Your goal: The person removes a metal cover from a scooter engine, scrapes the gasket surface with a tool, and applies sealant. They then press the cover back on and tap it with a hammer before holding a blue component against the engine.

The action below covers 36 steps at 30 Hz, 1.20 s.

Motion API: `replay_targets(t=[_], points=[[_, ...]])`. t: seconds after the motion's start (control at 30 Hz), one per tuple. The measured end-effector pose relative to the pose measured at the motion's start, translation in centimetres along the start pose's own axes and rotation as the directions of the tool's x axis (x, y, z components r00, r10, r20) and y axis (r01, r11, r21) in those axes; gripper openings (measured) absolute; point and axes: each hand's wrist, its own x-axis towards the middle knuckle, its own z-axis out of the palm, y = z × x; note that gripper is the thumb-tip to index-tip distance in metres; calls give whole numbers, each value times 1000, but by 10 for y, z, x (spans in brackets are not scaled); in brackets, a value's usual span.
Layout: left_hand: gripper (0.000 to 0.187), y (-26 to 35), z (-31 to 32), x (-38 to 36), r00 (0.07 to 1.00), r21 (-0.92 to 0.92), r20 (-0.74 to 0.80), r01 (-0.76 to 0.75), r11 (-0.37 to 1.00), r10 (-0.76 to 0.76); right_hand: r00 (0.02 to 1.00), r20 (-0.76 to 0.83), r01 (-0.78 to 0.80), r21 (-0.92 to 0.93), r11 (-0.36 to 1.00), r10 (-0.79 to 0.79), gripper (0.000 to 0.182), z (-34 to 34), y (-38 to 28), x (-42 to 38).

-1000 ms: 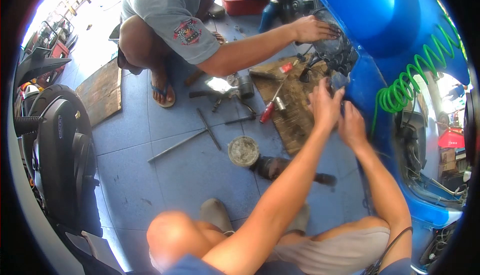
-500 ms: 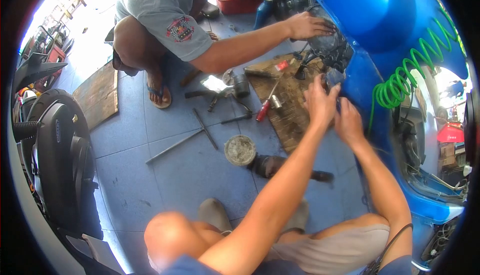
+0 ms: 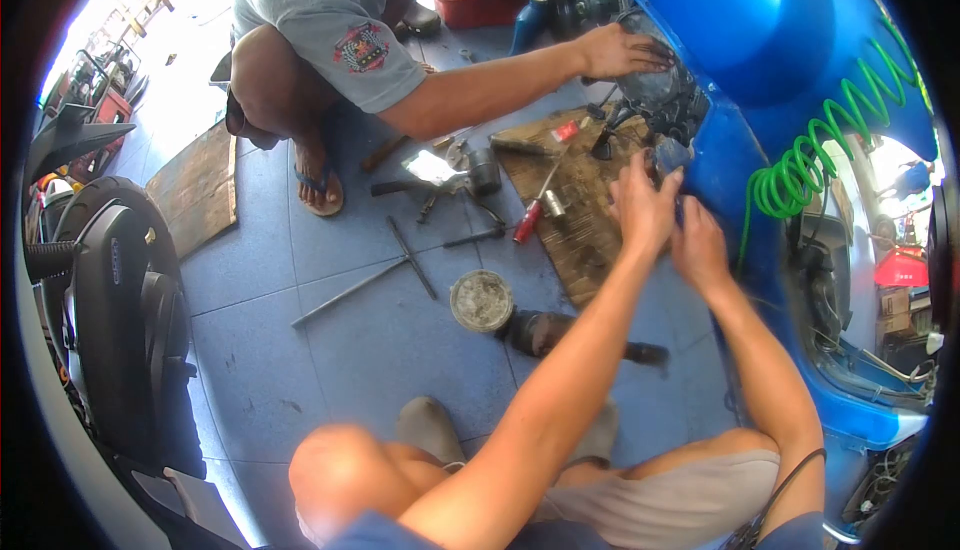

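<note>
My left hand is closed with its fingers on a rounded blue-grey part low on the engine of a blue motorbike. Just to the right, my right hand is curled below that part; what its fingers hold is hidden. An oil-stained wooden board lies under and left of my hands. On it rest a red-handled screwdriver and a silver socket. Across from me, a co-worker's hand lies on the engine.
A dark power tool and a round, greyish tin are on the tiled floor, near a T-handle wrench. Green coiled hose hangs at the right. A scooter wheel stands left. The co-worker squats opposite.
Both my hands stay at nearly the same place by the engine. The co-worker's upper body leans slightly differently, with the hand still on the engine.
</note>
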Motion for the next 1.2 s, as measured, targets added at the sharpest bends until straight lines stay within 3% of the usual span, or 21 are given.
replay_targets(t=[0.47, 0.87, 0.97, 1.2], points=[[64, -1, 0, 1, 999, -28, 41, 20, 999, -19, 1000, 0, -5, 16, 1000, 5, 24, -3, -4, 1], [68, -5, 5, 2, 1000, -6, -17, -7, 1000, 6, 1000, 16, -20, 24, 1000, 19, 24, -2, -1, 0], [68, -2, 1, 1, 1000, -24, 0, 1, 1000, -1, 998, 46, -47, 13, 999, 47, 35, 0, 3, -1], [64, 4, -3, -2, 1000, -23, 25, 20, 1000, -19, 999, 30, -37, 17, 999, 36, 27, -2, -2, -1]])
